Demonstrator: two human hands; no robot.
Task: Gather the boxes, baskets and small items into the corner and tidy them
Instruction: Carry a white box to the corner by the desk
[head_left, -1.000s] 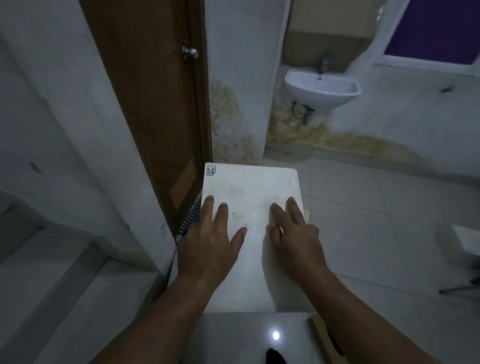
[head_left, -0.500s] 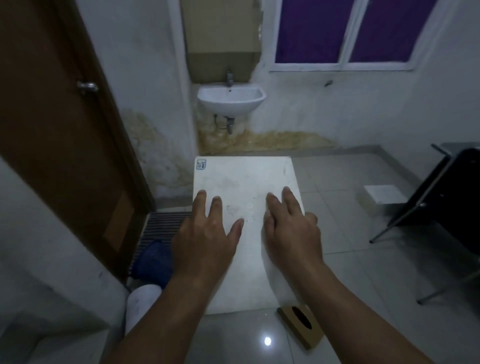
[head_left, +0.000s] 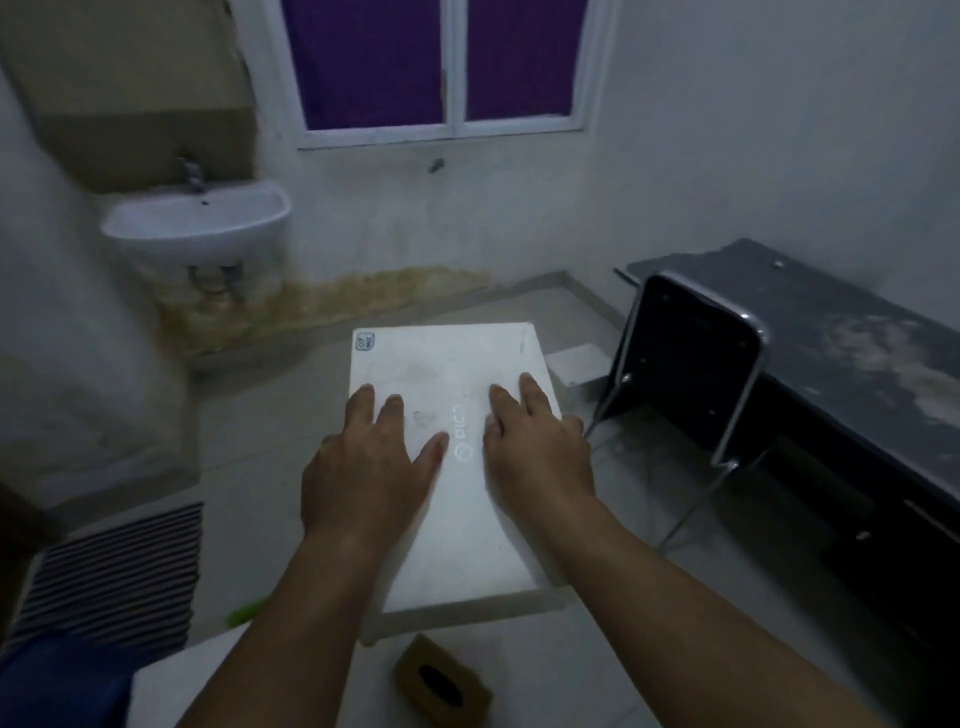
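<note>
Palms down, my left hand (head_left: 363, 467) and right hand (head_left: 540, 462) lie on top of the white box (head_left: 441, 364), fingers straight and a little spread, gripping nothing, only pressing on the lid. The box sits right in front of me, above the tiled floor (head_left: 270, 415), long side running away from me. A pale edge shows under its near end. I cannot tell what carries the box from below.

I judge this to be the gathering step: the big box is on its way to a corner and not yet set down. The likeliest spot seems to be the far corner under the window (head_left: 447, 62), where a small white box (head_left: 576, 361) already lies on the floor just beside the legs of the dark chair (head_left: 691, 353). The chair stands against the dark bench (head_left: 841, 353) on my right.

The next move calls for keeping the lid level and steering left of the chair legs, which stand close to the box's right edge. Then I should lower it flat beside the small white box, squared to the wall.

More waits to be collected. A brown box with a dark oval slot (head_left: 441, 686) lies on the floor near my feet, and a green item (head_left: 247, 610) lies beside the striped mat (head_left: 119, 571).
</note>
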